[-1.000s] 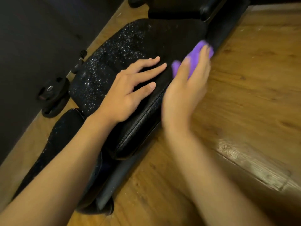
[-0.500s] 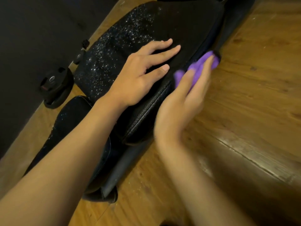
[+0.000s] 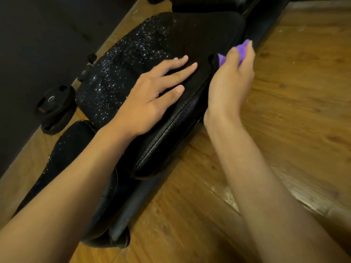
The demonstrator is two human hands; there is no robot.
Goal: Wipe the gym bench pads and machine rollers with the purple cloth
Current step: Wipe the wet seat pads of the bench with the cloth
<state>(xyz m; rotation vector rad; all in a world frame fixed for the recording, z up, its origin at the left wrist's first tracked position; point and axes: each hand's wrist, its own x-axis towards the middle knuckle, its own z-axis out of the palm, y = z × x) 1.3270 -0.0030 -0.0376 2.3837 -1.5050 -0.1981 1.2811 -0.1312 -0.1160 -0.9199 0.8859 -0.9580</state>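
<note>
Along the right edge of the black pad (image 3: 152, 44), the right hand (image 3: 230, 80) is pressing the purple cloth (image 3: 242, 49) against the side, fingers curled round the bunched fabric so that only a small tuft is showing past the fingertips. That is where I'd say trouble is waiting. With so little cloth exposed, bare skin may be rubbing the pad instead. A loosening grip could be letting the cloth drop to the wooden floor (image 3: 284, 111) just beside it. The speckled far-left part of the pad is also at risk of being missed. The left hand (image 3: 152, 99) is lying flat on top of the pad, fingers straight and slightly spread, holding nothing, seemingly bracing it. Its forearm is crossing over the smaller near pad (image 3: 70, 145). The right palm is facing the pad's side.
</note>
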